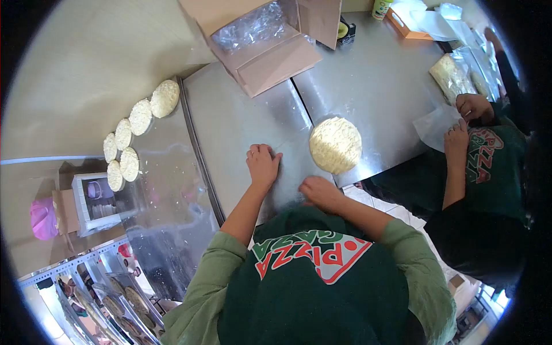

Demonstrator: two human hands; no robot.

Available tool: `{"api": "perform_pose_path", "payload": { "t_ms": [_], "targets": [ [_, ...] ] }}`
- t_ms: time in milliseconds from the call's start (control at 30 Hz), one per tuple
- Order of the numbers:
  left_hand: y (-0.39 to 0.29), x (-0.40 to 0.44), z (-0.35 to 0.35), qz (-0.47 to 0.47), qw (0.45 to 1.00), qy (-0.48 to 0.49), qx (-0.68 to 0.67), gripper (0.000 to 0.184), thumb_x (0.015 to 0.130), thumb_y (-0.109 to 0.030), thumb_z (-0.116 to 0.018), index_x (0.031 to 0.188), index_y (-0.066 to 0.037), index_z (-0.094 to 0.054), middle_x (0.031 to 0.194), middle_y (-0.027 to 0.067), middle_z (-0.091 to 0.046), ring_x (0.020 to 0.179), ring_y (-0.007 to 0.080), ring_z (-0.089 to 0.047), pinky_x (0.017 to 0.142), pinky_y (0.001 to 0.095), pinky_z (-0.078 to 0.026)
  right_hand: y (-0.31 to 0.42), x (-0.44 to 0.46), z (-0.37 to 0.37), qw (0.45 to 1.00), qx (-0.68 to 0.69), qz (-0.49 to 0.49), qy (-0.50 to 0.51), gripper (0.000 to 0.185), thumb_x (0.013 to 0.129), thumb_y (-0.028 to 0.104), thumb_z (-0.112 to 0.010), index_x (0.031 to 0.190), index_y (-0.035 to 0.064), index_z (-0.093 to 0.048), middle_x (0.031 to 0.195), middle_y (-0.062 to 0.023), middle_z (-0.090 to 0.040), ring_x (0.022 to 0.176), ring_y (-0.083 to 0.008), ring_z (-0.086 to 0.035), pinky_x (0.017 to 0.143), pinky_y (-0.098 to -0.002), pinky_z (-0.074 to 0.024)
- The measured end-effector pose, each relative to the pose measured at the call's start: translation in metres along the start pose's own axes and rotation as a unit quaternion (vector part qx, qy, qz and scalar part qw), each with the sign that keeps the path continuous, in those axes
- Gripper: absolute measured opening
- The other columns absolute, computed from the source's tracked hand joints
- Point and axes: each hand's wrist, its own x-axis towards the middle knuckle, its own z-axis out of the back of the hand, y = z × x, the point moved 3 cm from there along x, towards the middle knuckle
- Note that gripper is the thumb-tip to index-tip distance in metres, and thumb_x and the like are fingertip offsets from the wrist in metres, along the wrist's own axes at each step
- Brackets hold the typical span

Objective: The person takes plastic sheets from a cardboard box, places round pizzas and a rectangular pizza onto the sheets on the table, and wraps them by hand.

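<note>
At mid-frame, with my left hand (263, 165) spread-fingered and my right hand (322, 193) curled, tightness unclear, a nudge could push the pale, round, cheese-topped disc (336, 145) off the grey metal table (253, 112).

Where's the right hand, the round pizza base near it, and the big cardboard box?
Right hand (323, 192): head view, on the back of the hand.
Round pizza base (336, 145): head view, middle of its top.
Cardboard box (279, 65): head view, on its folded-out flap.

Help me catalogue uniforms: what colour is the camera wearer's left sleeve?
The left sleeve is light green, in the head view.
</note>
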Motion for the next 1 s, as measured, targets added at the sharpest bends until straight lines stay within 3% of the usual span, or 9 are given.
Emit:
{"api": "perform_pose_path", "payload": {
  "t_ms": [133,267,367,467,500,567,667,867,1000],
  "targets": [
    [0.011,0.010,-0.009,0.054,0.977,0.090,-0.186,0.024,0.080,-0.023,-0.060,0.086,-0.001,-0.051,0.077,0.0154,-0.057,0.078,0.0264,-0.056,0.067,0.0407,-0.045,0.007,0.009,-0.038,0.994,-0.093,0.044,0.039,0.025,0.071,0.019,-0.063,0.089,0.0057,-0.051,0.082,-0.0093,-0.051,0.082,-0.0266,-0.054,0.065,-0.0354,-0.0453],
    [0.037,0.016,0.006,0.238,0.782,0.266,-0.510,0.028,0.086,-0.030,-0.054,0.092,-0.003,-0.050,0.075,0.0093,-0.058,0.074,0.0169,-0.057,0.062,0.0321,-0.048,0.019,0.013,-0.022,0.984,0.139,-0.088,0.074,0.017,0.076,0.016,-0.059,0.087,0.0038,-0.052,0.082,-0.0083,-0.053,0.080,-0.0231,-0.056,0.060,-0.0340,-0.0456],
    [0.042,0.005,0.026,0.302,0.593,0.081,-0.742,0.037,0.088,-0.036,-0.050,0.106,-0.005,-0.045,0.091,0.0123,-0.055,0.071,0.0174,-0.055,0.064,0.0336,-0.048,0.027,0.012,-0.010,0.914,0.340,-0.222,0.009,0.015,0.083,0.016,-0.053,0.090,0.0022,-0.054,0.088,-0.0107,-0.056,0.084,-0.0249,-0.056,0.067,-0.0348,-0.0458],
    [0.048,-0.033,0.003,0.370,0.526,0.039,-0.765,0.045,0.088,-0.043,-0.046,0.117,-0.008,-0.039,0.102,0.0140,-0.048,0.069,0.0174,-0.052,0.065,0.0369,-0.048,-0.005,0.012,0.014,0.943,0.171,-0.203,-0.201,0.023,0.087,0.021,-0.051,0.099,0.0017,-0.055,0.102,-0.0156,-0.057,0.095,-0.0290,-0.055,0.080,-0.0366,-0.0434],
    [0.037,-0.044,0.008,0.373,0.513,0.068,-0.770,0.047,0.088,-0.041,-0.048,0.120,-0.007,-0.037,0.101,0.0130,-0.049,0.072,0.0181,-0.053,0.066,0.0382,-0.049,-0.024,0.017,0.022,0.925,0.198,-0.248,-0.208,0.030,0.087,0.024,-0.050,0.108,0.0024,-0.054,0.112,-0.0190,-0.053,0.107,-0.0332,-0.049,0.093,-0.0381,-0.0360],
    [0.009,-0.060,0.026,0.382,0.489,0.129,-0.774,0.053,0.087,-0.037,-0.051,0.126,-0.006,-0.032,0.097,0.0111,-0.050,0.078,0.0194,-0.054,0.067,0.0408,-0.050,-0.044,0.015,0.060,0.942,-0.043,-0.238,-0.233,0.038,0.088,0.028,-0.047,0.118,0.0050,-0.048,0.124,-0.0200,-0.045,0.117,-0.0345,-0.041,0.097,-0.0492,-0.0286],
    [-0.023,-0.048,0.017,0.248,0.736,0.146,-0.612,0.062,0.085,-0.029,-0.056,0.133,-0.007,-0.022,0.098,0.0112,-0.047,0.078,0.0192,-0.054,0.062,0.0381,-0.052,-0.086,-0.007,0.082,0.889,-0.208,-0.349,-0.213,0.047,0.084,0.029,-0.053,0.126,0.0113,-0.042,0.135,-0.0178,-0.033,0.124,-0.0336,-0.032,0.097,-0.0491,-0.0292],
    [-0.105,-0.014,-0.019,0.154,0.780,0.182,-0.579,0.065,0.082,-0.010,-0.058,0.133,-0.006,-0.018,0.100,0.0125,-0.046,0.079,0.0205,-0.055,0.055,0.0328,-0.054,-0.119,-0.057,0.084,0.853,-0.134,-0.440,-0.249,0.063,0.074,0.027,-0.063,0.129,0.0136,-0.038,0.121,-0.0185,-0.043,0.110,-0.0342,-0.043,0.091,-0.0430,-0.0364],
    [-0.131,0.001,-0.034,0.075,0.875,0.206,-0.431,0.046,0.081,-0.007,-0.057,0.122,-0.005,-0.037,0.090,0.0128,-0.054,0.080,0.0200,-0.057,0.058,0.0327,-0.052,-0.129,-0.062,0.089,0.851,-0.029,-0.455,-0.260,0.065,0.070,0.025,-0.067,0.127,0.0104,-0.040,0.104,-0.0167,-0.051,0.096,-0.0332,-0.051,0.083,-0.0408,-0.0418]
  ]
}}
